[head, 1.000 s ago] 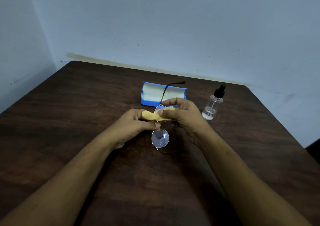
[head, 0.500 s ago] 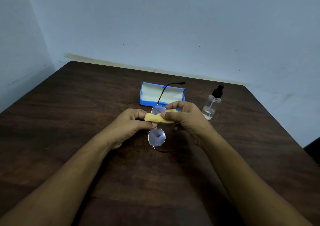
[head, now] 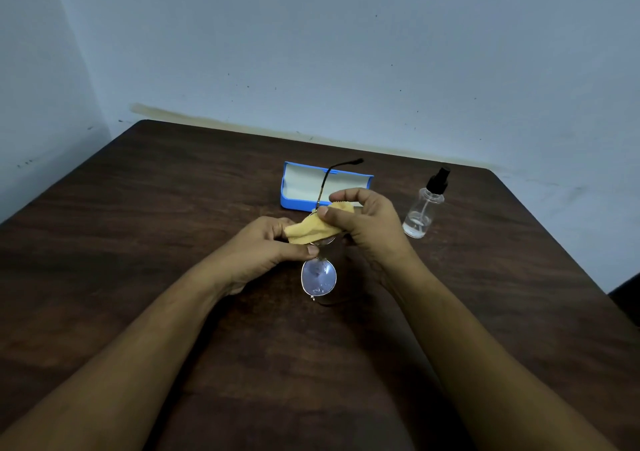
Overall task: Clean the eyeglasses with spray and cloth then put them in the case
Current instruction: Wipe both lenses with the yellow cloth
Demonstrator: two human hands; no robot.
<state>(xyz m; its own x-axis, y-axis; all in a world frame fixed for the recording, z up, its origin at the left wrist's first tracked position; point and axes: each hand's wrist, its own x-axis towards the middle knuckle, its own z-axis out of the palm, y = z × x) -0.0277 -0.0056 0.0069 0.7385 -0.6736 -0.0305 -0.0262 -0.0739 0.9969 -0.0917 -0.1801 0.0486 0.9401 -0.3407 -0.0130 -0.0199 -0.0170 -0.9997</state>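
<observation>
Yellow cloth pinched over eyeglasses: right hand rubbing, left hand gripping bridge.

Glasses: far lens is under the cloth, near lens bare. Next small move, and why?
Probably slide the yellow cloth down onto the near lens. The right hand pinches the cloth over the far lens, the left hand holds the eyeglasses at the bridge, and the near lens shows smears. The blue case lies open behind.
</observation>
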